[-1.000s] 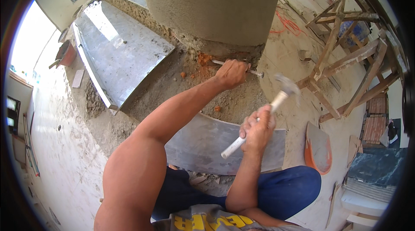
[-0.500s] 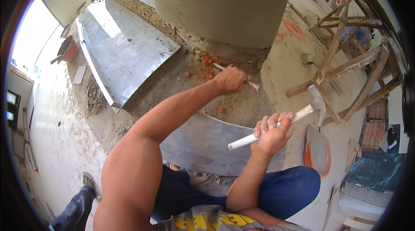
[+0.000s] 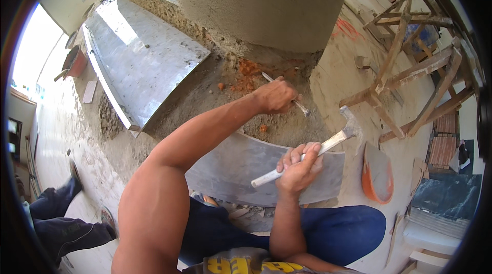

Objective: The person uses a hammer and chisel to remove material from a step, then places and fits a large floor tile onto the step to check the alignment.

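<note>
My left hand (image 3: 278, 95) is closed round a thin metal chisel (image 3: 304, 109), which slants across the broken ground. Its pointed end lies beside orange-red brick rubble (image 3: 249, 67) at the foot of a grey plastered column (image 3: 256, 10). In my right hand (image 3: 300, 167) is a hammer (image 3: 334, 139), gripped by its pale handle. The hammer's head is up and to the right, apart from the chisel. A curved grey stone slab (image 3: 241, 169) stands between my knees and the gritty bed of sand and mortar (image 3: 200, 92).
A large grey stone slab (image 3: 148, 48) lies at the left of the column. Wooden trestles (image 3: 415, 79) stand at right, near an orange-rimmed pan (image 3: 377, 174). At far left are a bucket (image 3: 75, 62) and another person's legs (image 3: 72, 235).
My right hand and the hammer have moved left and nearer to me. The left hand keeps its hold on the chisel almost in place. More of the other person's legs shows at left.
</note>
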The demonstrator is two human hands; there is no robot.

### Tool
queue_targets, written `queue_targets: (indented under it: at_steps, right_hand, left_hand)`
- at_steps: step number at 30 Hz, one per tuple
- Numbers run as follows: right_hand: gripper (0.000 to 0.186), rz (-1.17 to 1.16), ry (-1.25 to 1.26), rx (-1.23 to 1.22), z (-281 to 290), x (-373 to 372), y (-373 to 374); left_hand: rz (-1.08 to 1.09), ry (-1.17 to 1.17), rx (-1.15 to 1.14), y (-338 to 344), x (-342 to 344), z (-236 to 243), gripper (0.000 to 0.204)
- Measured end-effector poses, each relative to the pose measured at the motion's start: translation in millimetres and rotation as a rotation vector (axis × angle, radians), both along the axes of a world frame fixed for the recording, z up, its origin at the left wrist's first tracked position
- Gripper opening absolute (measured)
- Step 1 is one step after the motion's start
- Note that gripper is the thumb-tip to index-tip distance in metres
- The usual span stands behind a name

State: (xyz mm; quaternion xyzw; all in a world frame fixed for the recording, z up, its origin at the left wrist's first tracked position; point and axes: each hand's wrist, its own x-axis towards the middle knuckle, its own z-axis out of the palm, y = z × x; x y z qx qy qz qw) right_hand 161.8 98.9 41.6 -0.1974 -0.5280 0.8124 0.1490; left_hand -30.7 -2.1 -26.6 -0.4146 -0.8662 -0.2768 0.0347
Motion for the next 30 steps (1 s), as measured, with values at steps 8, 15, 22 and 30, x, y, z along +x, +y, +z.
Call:
queue_targets:
  at_steps: [8, 15, 22, 30]
  right_hand:
    - [0.040, 0.049, -0.073, -0.013, -41.5, 25.0, -25.2]
    - [0.038, 0.106, -0.183, -0.020, -22.9, 18.5, -17.7]
    - [0.040, -0.005, -0.009, 0.000, -29.9, 13.8, -11.0]
    - [0.039, 0.008, -0.007, 0.002, -26.6, 3.0, -1.3]
  left_hand:
    - [0.003, 0.002, -0.050, -0.8, -3.2, -3.5, 0.010]
    - [0.022, 0.103, 0.007, -0.8, -3.0, -18.6, 0.020]
    - [0.070, 0.046, -0.022, 11.6, -5.5, -13.6, 0.025]
    - [0.172, 0.129, -0.010, 20.1, -16.8, -27.0, 0.019]
